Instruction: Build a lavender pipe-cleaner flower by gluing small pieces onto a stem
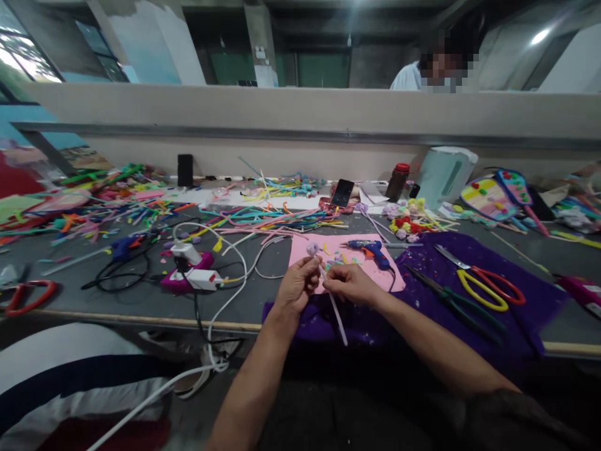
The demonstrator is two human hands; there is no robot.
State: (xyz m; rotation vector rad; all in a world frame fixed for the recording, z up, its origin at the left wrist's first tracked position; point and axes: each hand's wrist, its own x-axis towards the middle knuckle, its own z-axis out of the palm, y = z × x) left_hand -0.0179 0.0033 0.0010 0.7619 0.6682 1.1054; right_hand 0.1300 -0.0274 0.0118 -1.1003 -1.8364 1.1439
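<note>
Evidently, from my remote seat, I have 2 hands close together over the near edge: the left hand [300,280] pinches just beneath a lilac fuzzy flower [312,249], seemingly to keep its head upright, while the right hand's [352,285] fingers are drawn narrow around its pale stem [339,322], presumably steadying it. The blue hot-glue gun [366,244] lies on the pink mat [300,247], likely for easy reach and to catch drips. To the right, red-and-yellow-handled scissors [460,265] and green-handled pliers [444,291] rest on purple cloth [539,307], perhaps parked within reach. The dark tabletop [117,304] bears pipe cleaners [272,219] farther off; beyond, a pale partition [235,109] crosses the room, 1 person [406,76] behind it, windows [28,56] far left.
</note>
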